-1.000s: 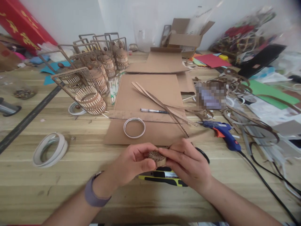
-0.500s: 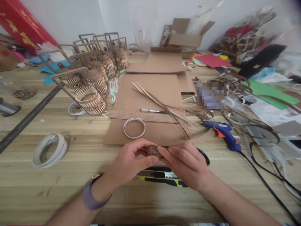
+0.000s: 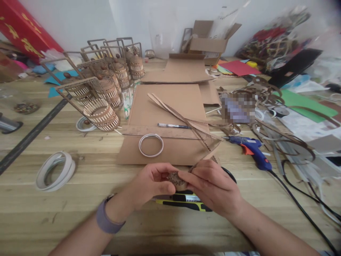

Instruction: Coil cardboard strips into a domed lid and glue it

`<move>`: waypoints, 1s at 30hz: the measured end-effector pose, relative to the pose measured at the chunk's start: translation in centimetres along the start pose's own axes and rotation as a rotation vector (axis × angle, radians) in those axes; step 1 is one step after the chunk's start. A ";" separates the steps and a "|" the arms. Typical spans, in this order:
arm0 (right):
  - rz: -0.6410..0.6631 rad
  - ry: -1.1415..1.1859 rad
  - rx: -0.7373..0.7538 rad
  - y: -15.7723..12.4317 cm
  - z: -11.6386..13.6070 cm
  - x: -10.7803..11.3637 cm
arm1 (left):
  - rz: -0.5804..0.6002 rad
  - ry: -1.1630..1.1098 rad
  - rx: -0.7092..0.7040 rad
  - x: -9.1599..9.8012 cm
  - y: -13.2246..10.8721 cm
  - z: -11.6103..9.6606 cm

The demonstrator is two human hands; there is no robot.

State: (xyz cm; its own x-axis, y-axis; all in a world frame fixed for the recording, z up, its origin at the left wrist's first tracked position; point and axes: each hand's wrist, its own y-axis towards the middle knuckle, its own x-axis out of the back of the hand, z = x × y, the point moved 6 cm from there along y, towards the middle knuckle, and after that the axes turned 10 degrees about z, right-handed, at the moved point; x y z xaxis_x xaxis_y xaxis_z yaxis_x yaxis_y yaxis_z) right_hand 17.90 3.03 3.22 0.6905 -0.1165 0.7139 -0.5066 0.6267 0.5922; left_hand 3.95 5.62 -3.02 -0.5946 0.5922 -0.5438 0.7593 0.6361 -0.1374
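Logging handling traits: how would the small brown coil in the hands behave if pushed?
The coil is likely light, being small. Its round outline suggests it could roll on edge, and its wound layers might slide apart if pressed.

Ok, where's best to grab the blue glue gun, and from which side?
Probably by the handle, coming from the near right: the blue glue gun lies with it slanting that way, while the orange trigger and the nozzle face left.
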 end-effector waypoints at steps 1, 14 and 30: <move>0.000 -0.060 0.018 -0.1 0.0 -0.1 | -0.032 0.024 0.001 0.2 0.0 0.1; 0.089 -0.031 0.030 -1.0 0.0 -0.9 | 0.015 0.182 -0.092 -0.7 -0.5 -0.7; 0.219 -0.270 0.250 0.4 1.1 -1.9 | -0.339 1.003 -0.019 0.4 -0.8 -2.2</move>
State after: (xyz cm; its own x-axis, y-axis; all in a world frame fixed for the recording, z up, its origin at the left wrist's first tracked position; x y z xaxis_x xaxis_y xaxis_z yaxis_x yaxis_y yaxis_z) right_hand 15.84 2.68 2.56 0.4096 -0.2196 0.8855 -0.7591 0.4564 0.4643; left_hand 2.54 6.41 -1.31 -0.7277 0.5140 0.4541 0.5132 0.8473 -0.1367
